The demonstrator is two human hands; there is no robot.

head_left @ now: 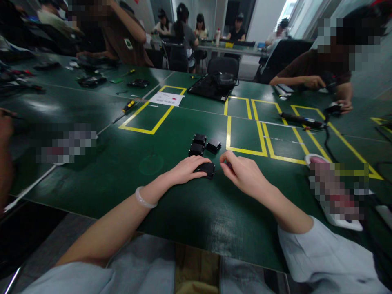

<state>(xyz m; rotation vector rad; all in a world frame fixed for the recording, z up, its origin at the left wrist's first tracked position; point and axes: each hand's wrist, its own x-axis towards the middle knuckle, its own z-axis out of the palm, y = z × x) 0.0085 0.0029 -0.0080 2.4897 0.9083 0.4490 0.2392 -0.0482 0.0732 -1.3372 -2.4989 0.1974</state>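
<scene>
My left hand (189,169) is closed on a small black box-shaped part (208,168), its thumb along the near side and fingers over the top. The part rests on the green table. Just right of it, a little apart, my right hand (240,169) is curled in a pinch. Something small and dark shows between those fingertips, too little visible to name. Beyond my left fingers sit two more black box-shaped parts (197,143) side by side. Another similar black part (213,145) lies tilted to their right.
Yellow tape rectangles (246,152) mark the green table (171,196). A phone in a pale case (346,223) lies at right, another blurred phone-like item (69,143) at left. A screwdriver (128,107), a black handheld tool (301,120) and a black panel (205,87) lie farther off. Co-workers sit around.
</scene>
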